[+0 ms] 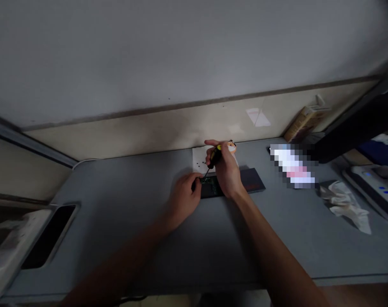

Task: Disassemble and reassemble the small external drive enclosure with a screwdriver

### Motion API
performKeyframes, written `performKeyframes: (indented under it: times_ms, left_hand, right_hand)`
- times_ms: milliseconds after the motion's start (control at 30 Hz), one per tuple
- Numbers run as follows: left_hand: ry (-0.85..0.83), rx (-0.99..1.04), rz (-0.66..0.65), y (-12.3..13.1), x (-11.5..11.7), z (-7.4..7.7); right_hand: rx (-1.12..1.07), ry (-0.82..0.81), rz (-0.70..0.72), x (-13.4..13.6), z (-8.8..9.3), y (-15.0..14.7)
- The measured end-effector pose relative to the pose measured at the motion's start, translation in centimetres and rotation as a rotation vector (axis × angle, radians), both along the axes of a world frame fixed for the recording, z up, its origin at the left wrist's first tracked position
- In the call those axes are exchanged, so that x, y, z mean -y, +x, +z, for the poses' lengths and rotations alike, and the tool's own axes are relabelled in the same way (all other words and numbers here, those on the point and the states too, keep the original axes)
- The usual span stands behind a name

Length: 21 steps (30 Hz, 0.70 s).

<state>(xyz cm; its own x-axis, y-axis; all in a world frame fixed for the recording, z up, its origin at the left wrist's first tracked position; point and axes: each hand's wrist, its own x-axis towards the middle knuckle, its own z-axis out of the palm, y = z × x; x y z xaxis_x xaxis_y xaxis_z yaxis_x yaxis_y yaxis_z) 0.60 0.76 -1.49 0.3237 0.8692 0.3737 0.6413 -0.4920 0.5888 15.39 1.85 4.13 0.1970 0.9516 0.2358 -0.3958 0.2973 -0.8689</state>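
Observation:
My right hand (225,170) is shut on a small screwdriver (214,156) with a black and yellow handle. Its thin shaft slants down to a green circuit board (208,181) set in a dark, flat electronic device (212,190). My left hand (182,198) grips the near left side of that device, with its fingertips on the board. A white sheet of paper (199,160) lies behind them, with several small dark screws on it. A dark flat panel (253,180) lies beside my right wrist, partly under that hand.
A small orange and white figurine (232,147) stands behind my right hand. To the right are a pixelated object (291,166), crumpled white material (344,204) and a device with blue lights (376,192). A cardboard box (305,123) leans on the wall. A dark slot (49,234) cuts the grey desk's left side.

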Motion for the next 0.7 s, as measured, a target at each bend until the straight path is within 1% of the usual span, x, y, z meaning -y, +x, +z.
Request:
performKeyframes:
  times_ms: [133, 300, 367, 467, 533, 633, 700]
  left_hand:
    - [-0.021, -0.007, -0.001, 0.0, -0.1, 0.0]
    - [-0.065, -0.019, -0.012, 0.0, -0.1, 0.3]
    - [-0.077, -0.022, -0.024, 0.0, -0.1, 0.5]
    - [-0.074, -0.010, -0.036, 0.0, -0.1, 0.6]
    - [-0.070, -0.012, -0.036, 0.0, -0.2, 0.6]
    - [-0.068, -0.040, -0.053, 0.0, -0.1, 0.6]
    - [-0.063, -0.055, -0.059, 0.0, 0.0, 0.6]
  right_hand:
    - [0.005, -0.019, 0.013, 0.3, 0.0, -0.5]
    - [0.119, -0.013, -0.081, 0.2, -0.2, -0.4]
    - [0.112, 0.001, -0.079, 0.1, -0.1, -0.2]
    - [0.035, -0.012, -0.035, 0.1, 0.3, 0.1]
    - [-0.004, -0.051, 0.024, 0.3, 0.6, 0.6]
    - [-0.007, -0.088, 0.126, 0.6, 0.9, 1.2]
    - [0.030, -0.083, 0.132, 0.7, 0.9, 1.5]
